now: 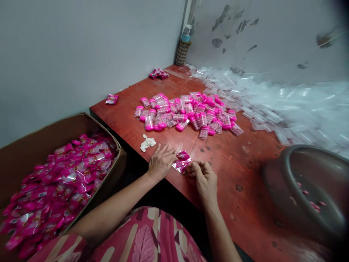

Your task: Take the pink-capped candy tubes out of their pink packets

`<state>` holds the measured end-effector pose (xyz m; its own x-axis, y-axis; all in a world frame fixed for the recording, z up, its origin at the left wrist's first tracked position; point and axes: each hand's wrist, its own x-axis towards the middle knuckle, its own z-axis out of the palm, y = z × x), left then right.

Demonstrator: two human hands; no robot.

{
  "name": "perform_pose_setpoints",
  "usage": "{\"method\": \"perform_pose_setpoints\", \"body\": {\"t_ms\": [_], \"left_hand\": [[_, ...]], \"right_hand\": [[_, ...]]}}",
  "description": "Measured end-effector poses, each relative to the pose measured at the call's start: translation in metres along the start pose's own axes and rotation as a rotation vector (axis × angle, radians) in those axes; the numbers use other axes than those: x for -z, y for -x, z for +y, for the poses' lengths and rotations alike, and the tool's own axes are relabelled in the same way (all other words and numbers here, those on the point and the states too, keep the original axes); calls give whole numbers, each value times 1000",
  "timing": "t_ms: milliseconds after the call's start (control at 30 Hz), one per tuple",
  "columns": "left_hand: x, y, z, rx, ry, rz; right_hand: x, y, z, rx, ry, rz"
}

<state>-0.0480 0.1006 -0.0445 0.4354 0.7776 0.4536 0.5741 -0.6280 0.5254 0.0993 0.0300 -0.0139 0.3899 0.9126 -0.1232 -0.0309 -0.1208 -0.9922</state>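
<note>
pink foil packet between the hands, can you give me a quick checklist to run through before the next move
1. Left hand at the pink foil packet: ok, fingertips at its left side.
2. Right hand at the packet: ok, fingertips at its right edge; firmness of grip cannot tell.
3. Packet's contents: cannot tell.
4. Pink-capped clear containers at hand: ok, heaped just beyond the packet.
5. Area beside the left hand free: not ok, a crumpled white lump lies there.
6. Cardboard box present: ok, at left, holding many pink packs.
</note>
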Motion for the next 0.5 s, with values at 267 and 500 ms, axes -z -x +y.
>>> {"method": "perform_pose_setpoints", "body": {"t_ms": [267,500], "left_hand": [[19,-3,29,281,560,24],[35,-10,20,764,1181,-358]], "right_hand": [[-13,-17,-15,-70,-191,-99],[-7,-39,-38,-91,95,-561]]}}
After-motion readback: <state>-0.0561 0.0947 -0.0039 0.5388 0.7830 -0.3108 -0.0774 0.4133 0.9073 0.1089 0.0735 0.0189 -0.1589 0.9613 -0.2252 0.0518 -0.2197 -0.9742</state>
